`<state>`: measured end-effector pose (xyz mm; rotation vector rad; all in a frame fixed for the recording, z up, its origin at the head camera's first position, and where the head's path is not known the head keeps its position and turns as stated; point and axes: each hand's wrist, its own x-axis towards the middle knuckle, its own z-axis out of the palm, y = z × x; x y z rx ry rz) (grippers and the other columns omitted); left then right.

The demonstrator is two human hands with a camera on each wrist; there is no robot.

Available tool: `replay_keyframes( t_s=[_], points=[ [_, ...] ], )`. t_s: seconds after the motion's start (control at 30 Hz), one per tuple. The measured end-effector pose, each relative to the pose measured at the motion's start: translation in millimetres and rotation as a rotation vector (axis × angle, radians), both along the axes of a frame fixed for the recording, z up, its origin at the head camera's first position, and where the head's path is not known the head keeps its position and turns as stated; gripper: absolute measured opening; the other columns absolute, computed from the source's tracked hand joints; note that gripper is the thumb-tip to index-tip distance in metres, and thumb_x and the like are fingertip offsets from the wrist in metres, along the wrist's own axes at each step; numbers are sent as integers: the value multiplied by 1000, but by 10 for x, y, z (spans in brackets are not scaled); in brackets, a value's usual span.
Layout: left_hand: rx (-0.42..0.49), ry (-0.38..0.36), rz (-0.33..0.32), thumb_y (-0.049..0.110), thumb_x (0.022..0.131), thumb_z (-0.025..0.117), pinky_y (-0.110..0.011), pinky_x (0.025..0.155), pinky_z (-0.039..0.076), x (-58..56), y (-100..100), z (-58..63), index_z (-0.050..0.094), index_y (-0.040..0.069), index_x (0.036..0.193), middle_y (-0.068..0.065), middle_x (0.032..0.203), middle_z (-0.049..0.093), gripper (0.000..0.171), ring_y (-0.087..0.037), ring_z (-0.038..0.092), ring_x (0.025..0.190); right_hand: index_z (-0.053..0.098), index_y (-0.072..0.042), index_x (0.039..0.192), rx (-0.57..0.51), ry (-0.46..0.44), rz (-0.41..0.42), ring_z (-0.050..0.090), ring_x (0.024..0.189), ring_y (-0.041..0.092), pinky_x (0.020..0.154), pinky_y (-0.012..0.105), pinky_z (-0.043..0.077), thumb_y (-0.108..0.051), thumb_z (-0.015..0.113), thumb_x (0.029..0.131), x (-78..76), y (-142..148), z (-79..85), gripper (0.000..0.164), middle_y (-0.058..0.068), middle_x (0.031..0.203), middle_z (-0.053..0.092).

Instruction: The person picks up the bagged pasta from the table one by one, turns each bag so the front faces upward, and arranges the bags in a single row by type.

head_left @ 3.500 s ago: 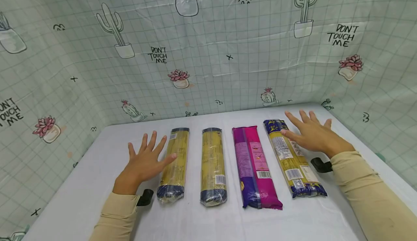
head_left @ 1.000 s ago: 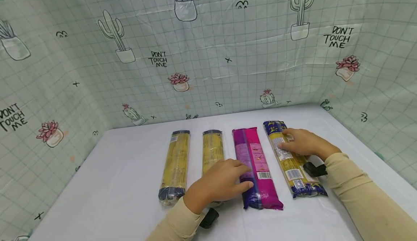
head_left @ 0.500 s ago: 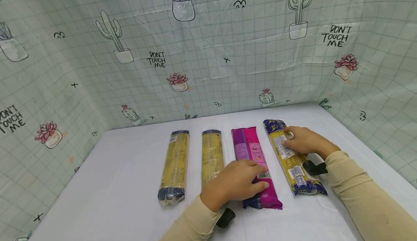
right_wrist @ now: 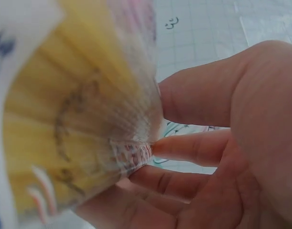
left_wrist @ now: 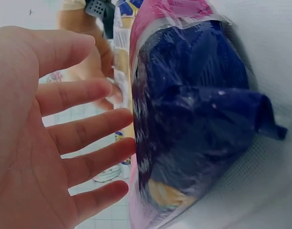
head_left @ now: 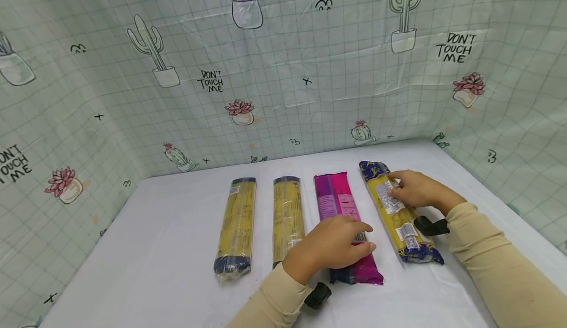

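Observation:
My right hand (head_left: 418,190) grips the right-hand spaghetti packet (head_left: 392,219), a clear yellow one with blue ends and white labels. In the right wrist view, the thumb is on one side of this packet (right_wrist: 74,114) and fingers reach under the other. It looks slightly tilted on the table. My left hand (head_left: 332,242) hovers over the lower half of a pink and purple packet (head_left: 330,195), hiding part of it. The left wrist view has its fingers loosely straight, tips at the side of the packet's dark blue end (left_wrist: 193,119).
Two more yellow spaghetti packets lie to the left, one far left (head_left: 236,214) and one in the middle (head_left: 287,210), its lower end behind my left arm. The white table (head_left: 168,249) meets a cactus-print cloth (head_left: 274,86) at the back and sides.
My left hand has gone from beside the far-left packet rightward to over the pink one. My right hand has come down onto the right-hand packet, gripped it and turned it slightly.

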<state>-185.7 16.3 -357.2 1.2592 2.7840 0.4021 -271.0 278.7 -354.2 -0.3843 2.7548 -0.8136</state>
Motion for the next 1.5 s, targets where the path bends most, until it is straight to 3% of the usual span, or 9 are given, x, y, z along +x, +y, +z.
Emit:
replay_keyframes(
  t_s=[0.3,0.53,0.7,0.8,0.9,1.07,1.17,1.3,1.5],
  points=[
    [-14,-24,-8,46,101,55,-21,99,44,-42,193,1,69,23,129,15,125,65,39,0,55,119,27,20,145,-96,-51,-3,60,75,20,62,36,54,-12,55,98,-38,81,-39,63,22,100,62],
    [-16,-61,28,47,101,56,-19,92,47,-81,296,-24,69,21,130,13,121,67,41,0,59,111,25,18,147,-176,-99,-47,59,79,22,64,37,54,-10,54,98,-49,87,-49,64,23,104,59],
    [-93,5,58,50,99,56,-24,92,46,-57,371,-61,73,21,121,12,108,69,40,-3,60,101,23,15,150,-251,-133,-71,60,88,25,68,37,55,-10,52,99,-64,55,-70,64,27,111,57],
    [-116,23,81,53,99,54,-29,98,43,-33,386,-83,73,21,119,11,109,69,42,-5,60,104,19,13,152,-301,-149,-81,61,95,27,71,38,56,-9,50,100,-74,43,-88,64,32,119,53],
    [-110,0,116,60,100,46,-40,109,37,-24,390,-107,71,21,122,10,119,67,52,-7,58,116,15,12,153,-347,-167,-98,62,99,30,74,39,58,-8,49,100,-76,39,-100,66,36,126,49],
    [-56,-78,189,74,96,32,-57,118,16,0,430,-144,66,20,123,7,130,61,69,-11,50,129,12,9,155,-395,-174,-143,60,107,34,78,40,58,-8,47,100,-69,37,-107,67,39,134,45],
    [-9,-58,201,74,94,38,-54,117,23,15,464,-160,65,19,115,6,114,63,65,-10,55,114,13,8,156,-426,-149,-173,57,110,35,79,39,57,-8,47,101,-60,37,-113,67,38,135,45],
    [67,-10,205,66,96,48,-48,110,34,12,480,-181,64,18,113,12,88,57,53,-5,54,91,13,4,158,-514,-129,-200,55,112,34,80,37,56,-8,46,101,-61,24,-133,67,36,138,43],
    [142,-38,208,60,95,55,-30,93,40,2,455,-216,62,18,117,15,83,53,48,2,48,79,12,0,159,-575,-135,-192,54,116,35,81,36,56,-9,43,102,-73,-39,-147,66,35,145,36]
  ],
)
